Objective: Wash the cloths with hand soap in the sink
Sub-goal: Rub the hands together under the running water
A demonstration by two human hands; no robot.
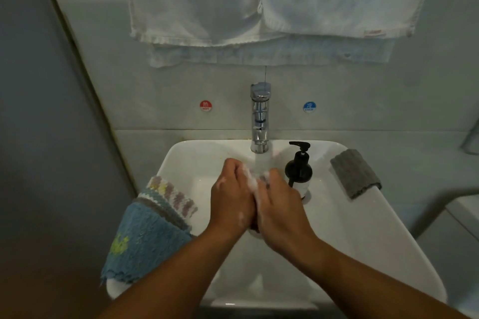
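Observation:
Over the white sink (368, 230), my left hand (230, 199) and my right hand (281, 211) are pressed together, with white foam on the fingers. Between them they hold a small dark cloth (263, 179); only slivers of it show at the fingertips and near the wrists. Water runs from the chrome faucet (260, 116) onto the fingertips. A black pump soap dispenser (299, 168) stands on the rim just right of my right hand. A blue cloth (145, 241) and a striped cloth (171, 194) lie stacked on the left rim. A grey cloth (355, 172) lies on the right rim.
White towels (259, 2) hang on the tiled wall above the faucet. Red hot (205, 105) and blue cold (309, 106) stickers flank the faucet. A grey wall stands close on the left.

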